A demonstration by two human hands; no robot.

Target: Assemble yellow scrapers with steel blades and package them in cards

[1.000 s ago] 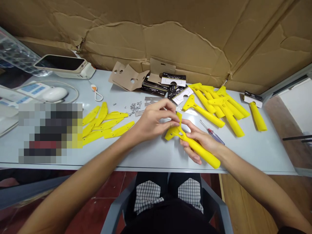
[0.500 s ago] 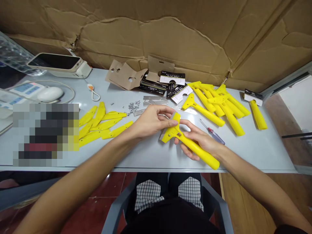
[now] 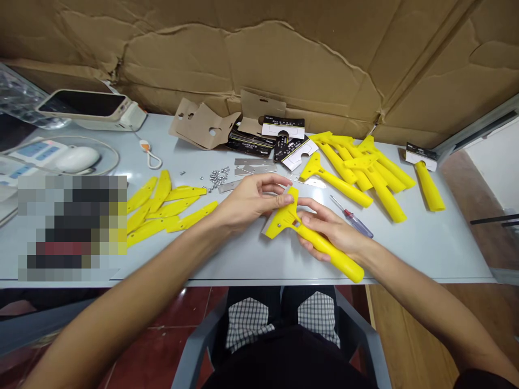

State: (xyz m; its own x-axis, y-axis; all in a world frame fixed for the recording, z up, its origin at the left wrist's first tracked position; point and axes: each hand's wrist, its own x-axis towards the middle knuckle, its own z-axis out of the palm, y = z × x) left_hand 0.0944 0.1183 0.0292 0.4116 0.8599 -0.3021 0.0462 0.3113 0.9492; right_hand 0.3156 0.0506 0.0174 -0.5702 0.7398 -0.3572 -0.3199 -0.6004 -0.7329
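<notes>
Clearly, one yellow scraper (image 3: pixel 324 246) is held between both hands, above the near part of the counter (image 3: pixel 243 265). Its head is pointed toward the left and its handle is slanted down toward the right. The upper end of the head is gripped by the left hand (image 3: pixel 249 204), with the thumb laid on its face and the other fingers tucked behind. The scraper is also gripped by the right hand (image 3: pixel 330 227), its fingers curled about the neck and upper handle. Along the outer edge of the head a thin blade (image 3: pixel 266 227) is seen, and a small screw (image 3: pixel 279 225) is set in the lower part of the face; how the far edge is touched by the left fingertips is perhaps too hidden to be told.

Beyond the hands, loose blades (image 3: pixel 255 162) are laid flat, with a scatter of screws (image 3: pixel 219 178) just beside them. To the left, yellow strips (image 3: pixel 194 217) are spread, some overlapped. To the right, a screwdriver (image 3: pixel 354 220) is placed near the right hand, and more scrapers (image 3: pixel 344 187) are heaped behind it. Printed cards (image 3: pixel 283 127) and folded cardboard (image 3: pixel 211 127) are piled at the back, and a phone (image 3: pixel 85 104) is propped at the far left.
</notes>
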